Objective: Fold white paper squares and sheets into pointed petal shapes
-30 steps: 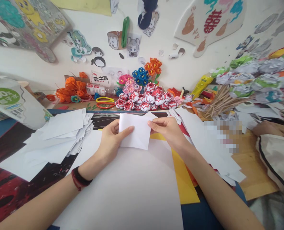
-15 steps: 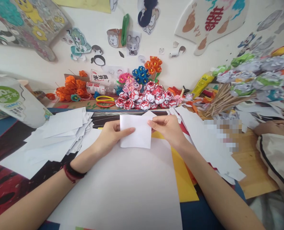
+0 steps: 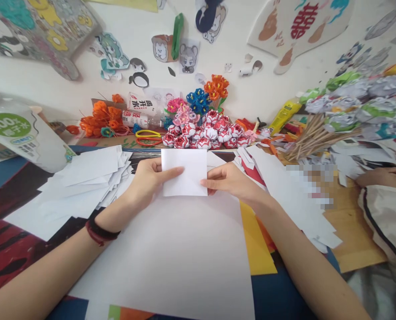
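Note:
A small white square of paper (image 3: 189, 178), apparently folded, is held up between my two hands above a large white sheet (image 3: 184, 249). My left hand (image 3: 151, 178) pinches its left side, with the thumb flat across the front and the fingers behind. At the lower right edge, my right hand (image 3: 226, 180) grips the same paper between thumb and fingers. Most fingertips are hidden behind the paper. To the left lies a loose stack of white paper pieces (image 3: 91, 166).
Red-and-white paper flowers (image 3: 208, 135) line the back by the wall. A white bottle (image 3: 24, 133) stands at left. More white sheets (image 3: 278, 191) lie at right, near stick-stemmed paper flowers (image 3: 348, 106). Another person's arm (image 3: 385, 178) rests at far right. Yellow paper (image 3: 256, 249) sticks out below.
The right hand has slid from the paper's upper right corner to its lower right edge. The paper now looks like a neat square, with its right edge straightened. The camera view has shifted slightly.

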A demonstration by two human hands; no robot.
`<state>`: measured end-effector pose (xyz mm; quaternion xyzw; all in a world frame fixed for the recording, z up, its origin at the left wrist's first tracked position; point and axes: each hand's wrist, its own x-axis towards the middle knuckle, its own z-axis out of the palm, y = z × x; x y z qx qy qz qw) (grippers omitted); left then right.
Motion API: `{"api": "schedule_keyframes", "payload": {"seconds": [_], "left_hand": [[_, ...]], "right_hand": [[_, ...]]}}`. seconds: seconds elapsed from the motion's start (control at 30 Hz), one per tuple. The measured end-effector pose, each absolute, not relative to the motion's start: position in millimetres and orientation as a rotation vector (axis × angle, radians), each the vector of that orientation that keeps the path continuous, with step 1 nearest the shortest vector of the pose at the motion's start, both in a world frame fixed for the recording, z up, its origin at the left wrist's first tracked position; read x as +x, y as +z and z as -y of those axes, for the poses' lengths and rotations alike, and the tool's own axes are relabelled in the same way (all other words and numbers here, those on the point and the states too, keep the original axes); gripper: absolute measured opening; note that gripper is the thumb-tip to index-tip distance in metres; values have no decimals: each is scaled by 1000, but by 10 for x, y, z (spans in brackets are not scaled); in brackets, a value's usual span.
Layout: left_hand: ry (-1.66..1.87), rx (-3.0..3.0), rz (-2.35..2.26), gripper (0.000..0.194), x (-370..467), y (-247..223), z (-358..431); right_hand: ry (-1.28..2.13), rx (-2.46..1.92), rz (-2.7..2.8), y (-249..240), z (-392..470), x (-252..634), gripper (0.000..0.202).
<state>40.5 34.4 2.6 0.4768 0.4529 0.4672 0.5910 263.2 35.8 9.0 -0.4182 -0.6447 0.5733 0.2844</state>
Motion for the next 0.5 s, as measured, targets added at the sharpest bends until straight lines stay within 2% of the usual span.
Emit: {"api": "schedule_keyframes", "payload": {"seconds": [0.5], "left_hand": [[936, 1006, -1080, 38, 348, -38, -436]], "right_hand": [[1502, -1179, 1708, 37, -353, 2606, 33]]}}
